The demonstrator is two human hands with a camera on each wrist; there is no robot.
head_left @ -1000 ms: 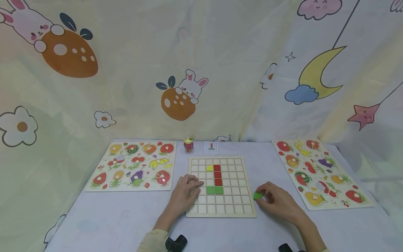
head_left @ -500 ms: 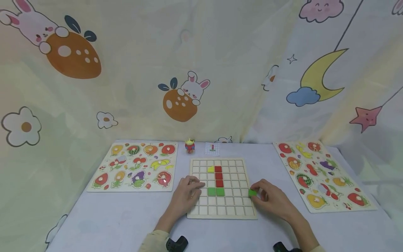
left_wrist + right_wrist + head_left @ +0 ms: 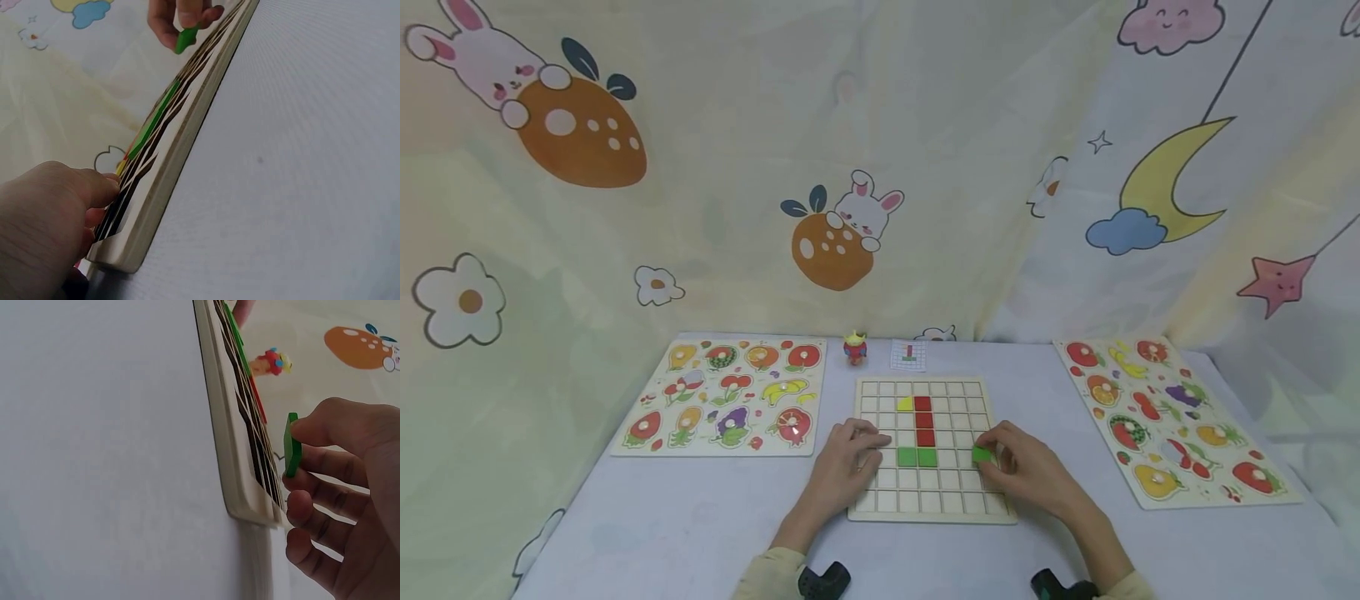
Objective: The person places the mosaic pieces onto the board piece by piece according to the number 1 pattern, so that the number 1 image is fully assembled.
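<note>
A pale wooden grid board (image 3: 932,517) lies on the white-covered table. Two red tiles (image 3: 925,437) stand one below the other in its grid, with a yellow tile (image 3: 905,404) beside the upper one. Below them, two green tiles (image 3: 907,457) sit side by side. My right hand (image 3: 1026,471) pinches another green square tile (image 3: 292,447) between thumb and fingers, over the board's right-hand columns; the left wrist view shows this tile above the board surface. At the board's left edge, my left hand (image 3: 842,458) rests with relaxed fingers, its thumb (image 3: 100,187) lying over the rim.
Fruit-picture puzzle boards lie to the left (image 3: 722,396) and right (image 3: 1176,421). Behind the grid board stand a small toy figure (image 3: 854,348) and a pattern card (image 3: 908,356). A printed cloth (image 3: 722,167) hangs at the table's back.
My right hand has carried the green tile leftward, from beside the board to over its right-hand columns. The left hand stays at the board's left edge. The head view has shifted slightly.
</note>
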